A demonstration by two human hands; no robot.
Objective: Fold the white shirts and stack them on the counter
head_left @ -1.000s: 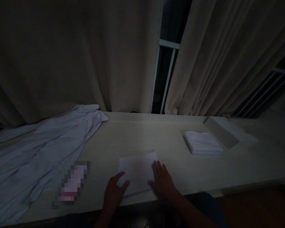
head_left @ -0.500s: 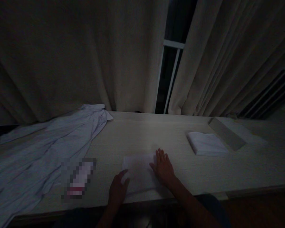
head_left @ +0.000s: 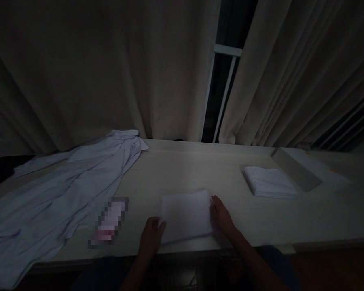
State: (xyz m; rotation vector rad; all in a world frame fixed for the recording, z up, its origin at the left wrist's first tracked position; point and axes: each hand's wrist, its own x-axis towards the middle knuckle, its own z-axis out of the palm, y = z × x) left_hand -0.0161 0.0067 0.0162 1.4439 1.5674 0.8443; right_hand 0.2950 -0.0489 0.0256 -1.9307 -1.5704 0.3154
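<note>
A folded white cloth (head_left: pixel 185 216) lies flat near the table's front edge, between my two hands. My left hand (head_left: pixel 152 234) is at its left edge, thumb and fingers pinching the side of the cloth. At the cloth's right edge is my right hand (head_left: pixel 221 214), its fingers curled round that side. Further right, a second folded white cloth (head_left: pixel 269 182) rests on the table. A white garment (head_left: pixel 79 178) is spread out over the left part of the table.
The pale table (head_left: pixel 176 165) runs along beige curtains (head_left: pixel 170 72). A blurred-out flat object (head_left: pixel 111 220) lies between the garment and the near cloth. At the far right stands a grey and white box-like item (head_left: pixel 300 169).
My right hand has slid off the top of the near cloth to its right edge, and its fingers have curled. The view has shifted slightly.
</note>
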